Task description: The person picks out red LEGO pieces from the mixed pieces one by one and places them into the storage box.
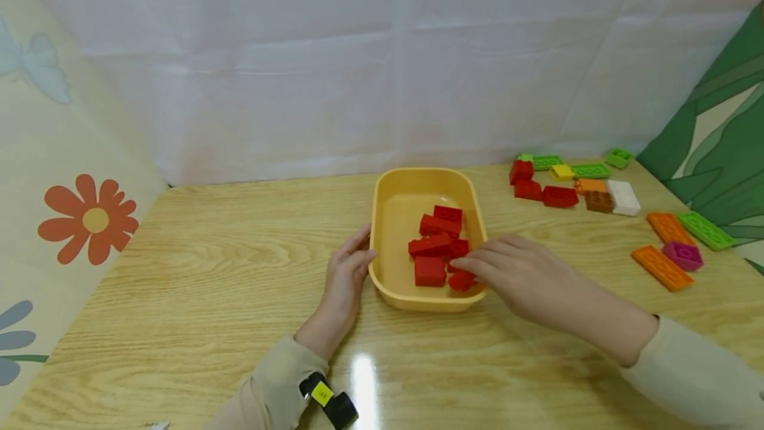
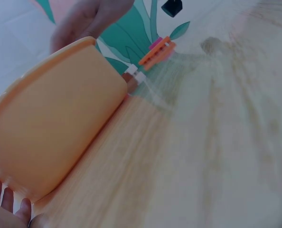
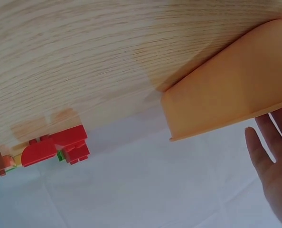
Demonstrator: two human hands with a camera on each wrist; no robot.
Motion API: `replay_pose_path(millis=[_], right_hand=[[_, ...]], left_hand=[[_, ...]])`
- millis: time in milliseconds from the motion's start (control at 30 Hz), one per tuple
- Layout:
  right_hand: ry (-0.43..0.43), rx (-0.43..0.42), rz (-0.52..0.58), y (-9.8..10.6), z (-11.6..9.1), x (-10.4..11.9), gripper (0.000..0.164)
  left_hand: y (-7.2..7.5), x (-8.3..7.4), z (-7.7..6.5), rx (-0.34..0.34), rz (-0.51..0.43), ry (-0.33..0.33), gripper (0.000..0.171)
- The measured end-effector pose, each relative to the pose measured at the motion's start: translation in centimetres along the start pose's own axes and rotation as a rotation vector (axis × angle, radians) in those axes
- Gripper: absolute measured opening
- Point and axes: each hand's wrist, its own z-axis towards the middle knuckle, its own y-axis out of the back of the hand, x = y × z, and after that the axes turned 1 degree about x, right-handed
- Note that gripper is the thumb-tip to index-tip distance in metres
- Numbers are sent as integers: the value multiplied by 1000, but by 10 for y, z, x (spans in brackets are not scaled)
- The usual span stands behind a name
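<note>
While the tub (image 1: 390,237) sits upright, red bricks (image 1: 434,246) lie inside.

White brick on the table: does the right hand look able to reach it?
Probably yes: the right hand reaches into the yellow tray, and bare tabletop leaves the way to the white brick free.

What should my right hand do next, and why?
I'd move your right hand to the loose red bricks: they lie on the table outside the yellow tray, whose visible contents are all red bricks.
</note>
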Motion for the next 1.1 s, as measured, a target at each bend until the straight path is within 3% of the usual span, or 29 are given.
replay_pose_path(millis=[300, 500, 1100], right_hand=[[-5, 30, -19, 1, 1, 0, 46], [20, -40, -54, 0, 3, -4, 39], [22, -169, -61, 6, 2, -22, 44]], left_hand=[[1, 0, 0, 3, 20, 8, 54], [1, 0, 0, 4, 12, 8, 54], [0, 1, 0, -1, 4, 7, 54]])
